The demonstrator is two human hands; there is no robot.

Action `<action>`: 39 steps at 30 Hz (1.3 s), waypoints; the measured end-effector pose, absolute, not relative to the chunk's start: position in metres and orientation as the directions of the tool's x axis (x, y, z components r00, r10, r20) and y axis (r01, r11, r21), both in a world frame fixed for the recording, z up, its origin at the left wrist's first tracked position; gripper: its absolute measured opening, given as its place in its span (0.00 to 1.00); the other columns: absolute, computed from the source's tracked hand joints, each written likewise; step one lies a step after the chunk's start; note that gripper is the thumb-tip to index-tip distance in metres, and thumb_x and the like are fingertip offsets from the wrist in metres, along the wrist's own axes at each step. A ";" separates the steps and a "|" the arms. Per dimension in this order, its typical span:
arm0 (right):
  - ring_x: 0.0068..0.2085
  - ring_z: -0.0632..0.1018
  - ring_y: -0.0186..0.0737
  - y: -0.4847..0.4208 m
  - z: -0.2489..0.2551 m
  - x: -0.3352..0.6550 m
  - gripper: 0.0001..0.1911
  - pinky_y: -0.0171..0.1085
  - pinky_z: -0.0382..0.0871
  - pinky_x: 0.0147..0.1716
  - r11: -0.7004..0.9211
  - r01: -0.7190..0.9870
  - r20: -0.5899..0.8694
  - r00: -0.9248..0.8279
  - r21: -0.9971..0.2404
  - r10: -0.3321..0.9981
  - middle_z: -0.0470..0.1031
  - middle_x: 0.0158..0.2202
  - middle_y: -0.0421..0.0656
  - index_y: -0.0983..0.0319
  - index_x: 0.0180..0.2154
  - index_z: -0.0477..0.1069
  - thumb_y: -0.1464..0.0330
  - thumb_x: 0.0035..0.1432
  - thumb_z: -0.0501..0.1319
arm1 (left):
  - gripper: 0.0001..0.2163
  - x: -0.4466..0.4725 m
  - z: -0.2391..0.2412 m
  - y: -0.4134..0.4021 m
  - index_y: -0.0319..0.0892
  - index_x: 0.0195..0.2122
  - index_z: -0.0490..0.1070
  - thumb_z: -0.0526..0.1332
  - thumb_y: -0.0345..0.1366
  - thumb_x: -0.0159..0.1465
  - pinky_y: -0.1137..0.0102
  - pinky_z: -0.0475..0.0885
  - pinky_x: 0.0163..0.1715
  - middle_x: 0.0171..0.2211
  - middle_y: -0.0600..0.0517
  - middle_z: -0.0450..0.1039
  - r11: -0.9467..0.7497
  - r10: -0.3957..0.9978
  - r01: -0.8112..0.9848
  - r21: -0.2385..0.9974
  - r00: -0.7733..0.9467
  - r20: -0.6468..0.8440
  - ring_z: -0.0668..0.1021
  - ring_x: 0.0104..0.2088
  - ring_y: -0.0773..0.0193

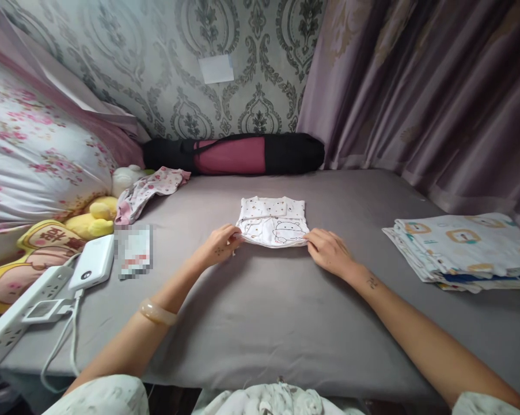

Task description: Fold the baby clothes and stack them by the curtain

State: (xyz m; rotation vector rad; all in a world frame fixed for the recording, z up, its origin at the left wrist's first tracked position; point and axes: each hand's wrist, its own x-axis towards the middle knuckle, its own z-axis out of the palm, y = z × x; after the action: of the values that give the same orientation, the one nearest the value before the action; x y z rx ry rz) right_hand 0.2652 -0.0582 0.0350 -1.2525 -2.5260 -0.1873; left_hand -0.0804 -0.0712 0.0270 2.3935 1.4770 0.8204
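A small white garment [272, 223], patterned with little prints and a line-drawn animal, lies folded on the grey bed sheet [242, 323]. Its near left corner is pinched between the fingers of my left hand [220, 244]. My right hand [329, 249] grips the near right corner in the same way. The near edge looks stretched between both hands and slightly raised. A folded flap lies across the garment's far half.
Folded patterned cloths [467, 245] are stacked at the right. At the left are a power strip [22, 311], a white power bank [93, 262] with cables, yellow plush toys [93, 216] and a pink-and-white garment [151, 193]. A black-and-pink long bag [229, 155] lies along the wall.
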 end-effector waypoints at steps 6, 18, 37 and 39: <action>0.42 0.73 0.42 -0.029 0.046 0.255 0.10 0.38 0.58 0.40 0.549 0.835 0.455 -0.479 -0.028 0.751 0.76 0.39 0.45 0.61 0.39 0.74 0.74 0.62 0.54 | 0.08 -0.072 0.028 -0.048 0.44 0.40 0.69 0.53 0.38 0.68 0.71 0.68 0.34 0.37 0.50 0.71 -0.415 0.869 0.835 0.362 0.246 0.430 0.74 0.30 0.65; 0.42 0.70 0.45 0.031 0.032 0.239 0.12 0.40 0.56 0.41 0.376 0.926 0.573 -0.294 -0.027 0.765 0.74 0.40 0.48 0.63 0.42 0.74 0.73 0.62 0.53 | 0.07 -0.053 0.029 0.013 0.45 0.39 0.71 0.54 0.38 0.68 0.62 0.62 0.43 0.40 0.47 0.75 -0.166 0.844 0.970 0.178 0.047 0.534 0.72 0.44 0.54; 0.49 0.73 0.47 0.087 0.020 0.219 0.16 0.41 0.63 0.47 0.130 0.976 0.274 -0.078 -0.176 0.959 0.74 0.47 0.52 0.63 0.47 0.73 0.71 0.63 0.50 | 0.09 -0.044 0.007 0.077 0.44 0.39 0.72 0.55 0.38 0.64 0.60 0.61 0.47 0.42 0.46 0.78 0.121 0.941 0.902 0.414 -0.237 0.241 0.73 0.47 0.52; 0.49 0.74 0.46 0.091 0.018 0.218 0.16 0.41 0.64 0.46 0.090 0.971 0.235 -0.037 -0.222 0.971 0.74 0.48 0.52 0.63 0.48 0.73 0.69 0.64 0.50 | 0.10 -0.043 0.005 0.080 0.43 0.39 0.73 0.54 0.39 0.64 0.61 0.62 0.46 0.42 0.46 0.78 0.160 0.944 0.889 0.429 -0.265 0.196 0.74 0.47 0.53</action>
State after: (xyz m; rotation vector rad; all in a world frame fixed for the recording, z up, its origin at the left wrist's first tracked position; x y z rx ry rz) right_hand 0.2178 0.0907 0.0176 -1.9231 -2.0527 0.0022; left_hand -0.0434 0.0801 0.0049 1.8287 2.3010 0.7148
